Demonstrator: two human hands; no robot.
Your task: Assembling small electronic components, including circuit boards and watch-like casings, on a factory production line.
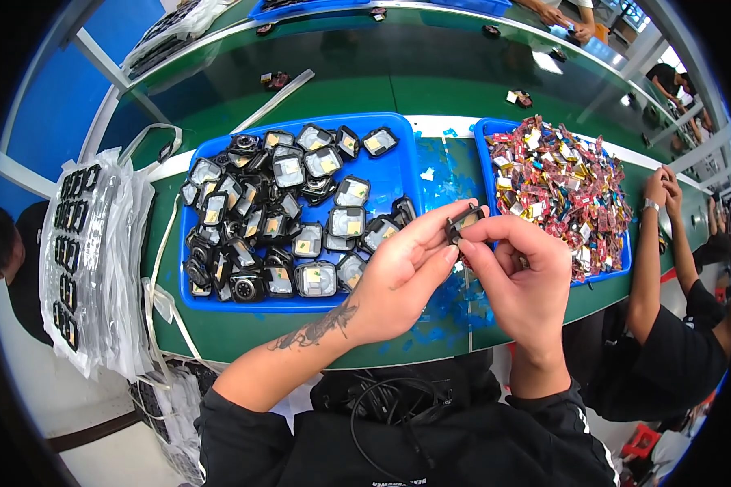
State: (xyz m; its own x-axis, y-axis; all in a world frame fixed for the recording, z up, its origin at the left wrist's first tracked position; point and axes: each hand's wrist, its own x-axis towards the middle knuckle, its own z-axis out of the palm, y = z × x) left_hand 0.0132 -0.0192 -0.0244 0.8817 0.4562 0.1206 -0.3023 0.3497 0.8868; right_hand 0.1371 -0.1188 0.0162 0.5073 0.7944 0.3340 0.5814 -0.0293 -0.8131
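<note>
**Mid-batch: one casing in both hands, two loaded trays**

Green surface [235, 339] runs left to right, carrying two blue trays. Left tray [390, 172]: many black casings [287, 171], packed and overlapping, some of its floor bare toward the far right. Right tray [485, 158]: heaped with small red parts [556, 195], mixed with white and yellow bits. Blue scraps [439, 183] litter the strip between.

Progress (judged): work looks well under way rather than starting. The heap at right suggests a good number of pieces already dealt with; the casings at left may be what is left. Cannot tell from their look whether any of those is finished. The piece in hand appears incomplete, as fingers are working on it.

Hands: left hand [406, 276] comes in from the left, thumb and fingers narrowed, gripping the small black casing [465, 221] from its left side. Right hand [528, 272] is also narrowed, thumb and forefinger pinching at the casing's right, near part; other fingers curl in.

Held casing: raised above the strip between the trays, tilted. Its long axis seems to slant from near left to far right. Fingertips cover part of it, so which end leads cannot be told; a light brownish inner face shows toward the wearer.
</note>
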